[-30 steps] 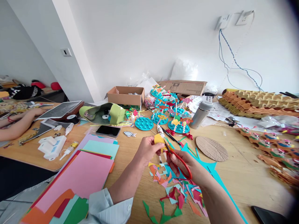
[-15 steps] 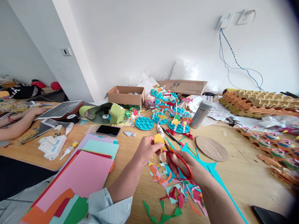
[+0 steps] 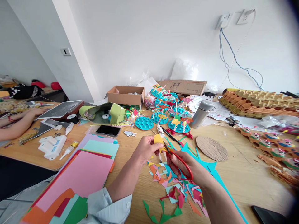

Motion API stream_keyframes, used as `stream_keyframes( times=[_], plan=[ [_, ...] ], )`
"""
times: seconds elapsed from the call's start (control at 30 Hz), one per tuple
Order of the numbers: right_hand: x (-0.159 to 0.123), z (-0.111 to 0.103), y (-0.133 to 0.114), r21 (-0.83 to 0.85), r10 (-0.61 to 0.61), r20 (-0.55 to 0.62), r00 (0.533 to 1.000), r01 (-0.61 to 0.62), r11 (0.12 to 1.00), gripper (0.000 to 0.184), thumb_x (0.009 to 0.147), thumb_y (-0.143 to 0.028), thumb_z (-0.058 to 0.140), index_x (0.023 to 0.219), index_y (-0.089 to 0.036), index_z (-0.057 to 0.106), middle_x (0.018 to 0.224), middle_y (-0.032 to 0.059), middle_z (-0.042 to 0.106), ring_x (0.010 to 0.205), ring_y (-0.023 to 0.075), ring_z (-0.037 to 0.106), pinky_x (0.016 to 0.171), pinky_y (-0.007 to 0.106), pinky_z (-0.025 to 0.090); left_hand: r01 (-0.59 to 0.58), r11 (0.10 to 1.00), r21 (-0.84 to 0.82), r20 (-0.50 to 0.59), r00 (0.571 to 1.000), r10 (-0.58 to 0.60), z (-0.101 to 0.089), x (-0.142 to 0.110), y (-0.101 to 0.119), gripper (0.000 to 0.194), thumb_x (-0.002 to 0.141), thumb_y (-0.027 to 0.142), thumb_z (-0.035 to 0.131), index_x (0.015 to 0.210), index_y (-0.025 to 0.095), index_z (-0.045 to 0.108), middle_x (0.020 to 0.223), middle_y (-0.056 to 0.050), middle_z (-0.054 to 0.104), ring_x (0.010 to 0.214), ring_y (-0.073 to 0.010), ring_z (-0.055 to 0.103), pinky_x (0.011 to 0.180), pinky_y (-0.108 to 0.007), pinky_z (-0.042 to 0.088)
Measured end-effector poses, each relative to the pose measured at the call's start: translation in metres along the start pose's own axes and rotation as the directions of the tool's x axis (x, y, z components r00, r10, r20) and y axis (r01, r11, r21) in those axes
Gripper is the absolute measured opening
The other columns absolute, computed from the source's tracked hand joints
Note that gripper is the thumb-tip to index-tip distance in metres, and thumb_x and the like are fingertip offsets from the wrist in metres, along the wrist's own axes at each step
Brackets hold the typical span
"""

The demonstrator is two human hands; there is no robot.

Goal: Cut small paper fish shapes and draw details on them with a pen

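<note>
Between the thumb and fingers of my left hand (image 3: 147, 148) is a small piece of yellow paper (image 3: 158, 139). My right hand (image 3: 185, 163) grips red-handled scissors (image 3: 189, 170), their blades against the right edge of that paper. Below both hands lie scattered paper scraps (image 3: 178, 196) in orange, pink, red, green and blue. A large cut blue sheet (image 3: 211, 168) runs beneath my right forearm. Just beyond the yellow paper are a small white glue bottle (image 3: 160, 131) and a black pen (image 3: 171, 135).
Stacked coloured paper (image 3: 91, 168) lies to my left, below a phone (image 3: 108, 130). Blue fish-decorated discs (image 3: 144, 123) stand at the back beside a steel bottle (image 3: 202, 115). A cardboard oval (image 3: 211, 148) is at right. Another person's arms (image 3: 21, 123) rest at far left.
The scissors and yellow paper have shifted only slightly in my hands. A tiny yellow scrap now shows below my left hand.
</note>
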State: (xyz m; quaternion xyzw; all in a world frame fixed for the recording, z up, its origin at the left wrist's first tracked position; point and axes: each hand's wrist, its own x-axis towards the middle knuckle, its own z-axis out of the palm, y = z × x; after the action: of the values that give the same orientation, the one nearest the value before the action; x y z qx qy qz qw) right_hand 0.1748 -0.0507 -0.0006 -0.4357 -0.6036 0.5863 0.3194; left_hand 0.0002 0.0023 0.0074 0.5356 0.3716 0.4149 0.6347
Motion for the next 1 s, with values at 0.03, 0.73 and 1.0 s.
stream_keyframes(
  times=[0.03, 0.73, 1.0],
  plan=[
    [-0.0001, 0.0, 0.0001, 0.002, 0.007, -0.001, 1.0, -0.007, 1.0, 0.053, 0.081, -0.072, 0.05, 0.074, -0.019, 0.05, 0.051, -0.0035, 0.049, 0.042, 0.0087, 0.042, 0.041, 0.022, 0.03, 0.004, 1.0, 0.006, 0.001, 1.0, -0.004, -0.0004, -0.0001, 0.0005, 0.016, 0.063, 0.029, 0.065, 0.067, 0.013, 0.064, 0.056, -0.002, 0.06, 0.045, -0.0086, 0.048, 0.045, -0.02, 0.038],
    [0.0026, -0.0011, 0.0038, -0.015, 0.044, 0.033, 0.998, -0.044, 0.999, 0.056, 0.079, -0.073, 0.05, 0.076, -0.018, 0.047, 0.05, -0.0051, 0.048, 0.04, 0.0066, 0.042, 0.038, 0.019, 0.031, 0.045, 0.995, 0.092, -0.001, 0.999, -0.046, -0.0027, -0.0024, 0.0072, 0.022, 0.061, 0.033, 0.063, 0.069, 0.012, 0.062, 0.056, -0.001, 0.06, 0.046, -0.009, 0.05, 0.041, -0.019, 0.031],
    [0.0024, -0.0014, 0.0023, -0.028, 0.031, 0.03, 0.999, -0.03, 0.999, 0.055, 0.079, -0.073, 0.05, 0.074, -0.018, 0.046, 0.05, -0.0045, 0.048, 0.04, 0.0065, 0.041, 0.037, 0.019, 0.029, 0.037, 0.995, 0.093, -0.002, 0.999, -0.037, -0.0028, -0.0004, 0.0041, 0.021, 0.061, 0.032, 0.063, 0.068, 0.013, 0.061, 0.055, -0.001, 0.06, 0.046, -0.0094, 0.051, 0.042, -0.019, 0.034]
  ],
)
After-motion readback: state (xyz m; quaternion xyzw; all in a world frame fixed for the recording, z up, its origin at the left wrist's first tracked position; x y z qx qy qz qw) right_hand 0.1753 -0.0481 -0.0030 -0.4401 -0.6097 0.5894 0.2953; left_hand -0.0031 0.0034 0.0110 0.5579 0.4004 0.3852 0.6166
